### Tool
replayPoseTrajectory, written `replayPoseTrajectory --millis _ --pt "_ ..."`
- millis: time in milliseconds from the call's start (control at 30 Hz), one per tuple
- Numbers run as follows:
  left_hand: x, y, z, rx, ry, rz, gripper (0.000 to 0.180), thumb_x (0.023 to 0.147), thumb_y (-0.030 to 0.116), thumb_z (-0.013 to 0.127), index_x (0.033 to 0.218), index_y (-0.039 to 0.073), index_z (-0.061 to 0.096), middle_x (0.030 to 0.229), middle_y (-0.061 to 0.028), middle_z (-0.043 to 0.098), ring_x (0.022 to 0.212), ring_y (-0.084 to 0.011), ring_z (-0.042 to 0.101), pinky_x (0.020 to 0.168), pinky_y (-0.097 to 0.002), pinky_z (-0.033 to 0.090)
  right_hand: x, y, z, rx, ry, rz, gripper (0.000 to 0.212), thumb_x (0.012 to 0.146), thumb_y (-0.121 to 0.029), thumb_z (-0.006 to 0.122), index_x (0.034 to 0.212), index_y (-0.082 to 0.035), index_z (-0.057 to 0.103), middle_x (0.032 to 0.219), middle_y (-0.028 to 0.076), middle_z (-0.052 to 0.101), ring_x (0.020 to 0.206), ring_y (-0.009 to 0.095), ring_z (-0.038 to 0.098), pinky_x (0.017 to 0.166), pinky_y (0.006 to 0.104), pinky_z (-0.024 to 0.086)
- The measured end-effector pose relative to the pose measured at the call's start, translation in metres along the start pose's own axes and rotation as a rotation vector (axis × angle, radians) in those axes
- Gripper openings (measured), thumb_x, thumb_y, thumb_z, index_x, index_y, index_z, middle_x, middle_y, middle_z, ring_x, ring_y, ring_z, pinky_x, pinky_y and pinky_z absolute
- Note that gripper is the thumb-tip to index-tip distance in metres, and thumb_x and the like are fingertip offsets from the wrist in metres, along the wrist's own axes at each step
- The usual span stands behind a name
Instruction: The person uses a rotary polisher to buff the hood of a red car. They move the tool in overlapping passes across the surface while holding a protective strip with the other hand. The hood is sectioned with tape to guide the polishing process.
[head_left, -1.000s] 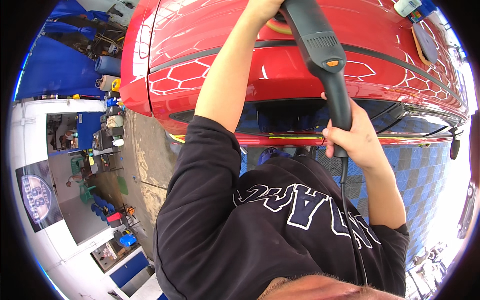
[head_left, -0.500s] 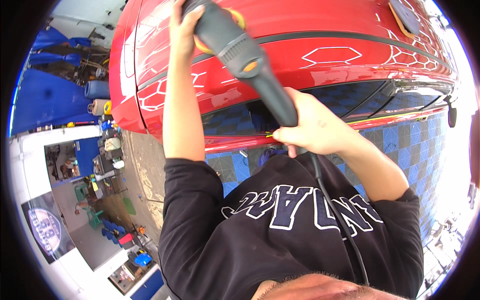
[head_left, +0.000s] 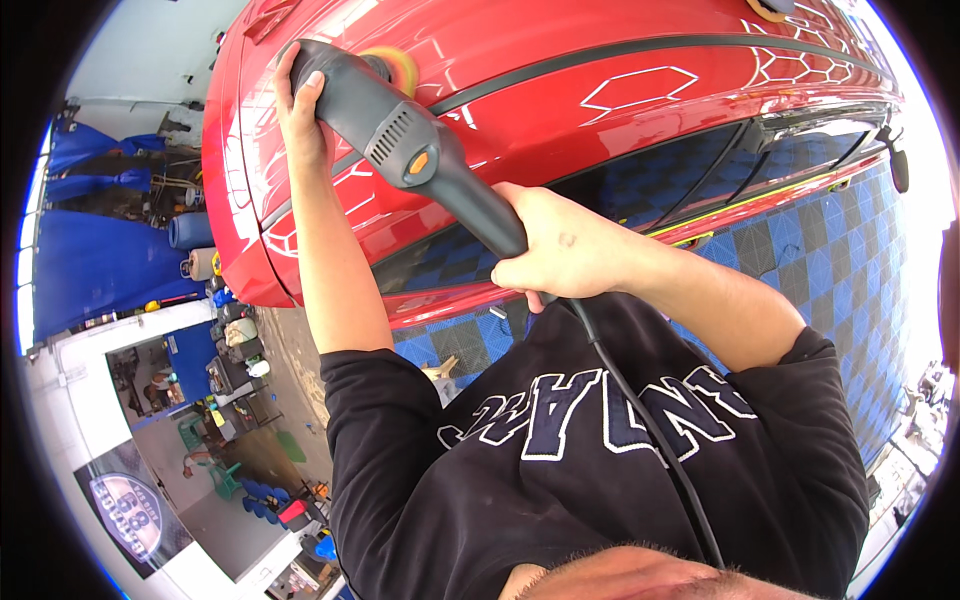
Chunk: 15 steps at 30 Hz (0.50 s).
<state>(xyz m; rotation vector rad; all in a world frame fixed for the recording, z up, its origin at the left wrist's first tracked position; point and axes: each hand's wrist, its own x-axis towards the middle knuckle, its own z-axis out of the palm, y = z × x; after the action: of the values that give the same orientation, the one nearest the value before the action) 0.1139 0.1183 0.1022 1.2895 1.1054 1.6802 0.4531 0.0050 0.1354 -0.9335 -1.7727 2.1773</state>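
Observation:
Both my hands are closed on a dark grey car polisher (head_left: 378, 122) with an orange button on its body. My left hand (head_left: 302, 108) wraps the head end, thumb on top. Farther back, my right hand (head_left: 562, 245) grips the long rear handle, from which a black power cord (head_left: 640, 410) runs down over my shirt. A yellow polishing pad (head_left: 402, 72), partly hidden behind the head and blurred, lies against the roof of a red car (head_left: 540, 100). The polisher slants from far left to near right.
A black trim strip (head_left: 600, 58) runs along the roof above the dark side windows (head_left: 640, 185). A side mirror (head_left: 898, 168) juts out at right. At the far right edge of the roof rests a pad-like object (head_left: 770, 8). Blue and grey floor tiles (head_left: 800, 270) lie below; a workbench area (head_left: 235, 370) is at left.
The polisher and both hands have moved left along the roof, and its head sits lower in view. My view has shifted and turned slightly too.

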Motion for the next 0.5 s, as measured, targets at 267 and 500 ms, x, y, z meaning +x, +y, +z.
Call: replayPoseTrajectory --millis 267,500 --pt "0.033 -0.020 0.079 0.035 -0.119 -0.007 0.072 0.087 0.025 0.075 0.151 0.003 0.050 0.136 -0.0163 0.056 0.122 -0.0255 0.059 0.106 -0.0374 0.049 -0.044 0.009 -0.038 0.090 0.121 0.014 0.052 0.086 -0.001 0.066 0.133 0.007 0.048 0.079 0.007 0.058 0.058 0.017 0.067 0.056 0.0334 0.054" --pt "0.055 -0.035 0.172 0.084 -0.237 0.005 0.069 0.090 0.026 0.070 0.152 0.005 0.048 0.133 -0.0167 0.059 0.120 -0.0259 0.062 0.105 -0.0396 0.050 -0.086 0.023 -0.078 0.173 0.278 -0.005 0.046 0.081 -0.005 0.065 0.123 0.009 0.051 0.079 0.009 0.057 0.057 0.020 0.067 0.058 0.0352 0.057"
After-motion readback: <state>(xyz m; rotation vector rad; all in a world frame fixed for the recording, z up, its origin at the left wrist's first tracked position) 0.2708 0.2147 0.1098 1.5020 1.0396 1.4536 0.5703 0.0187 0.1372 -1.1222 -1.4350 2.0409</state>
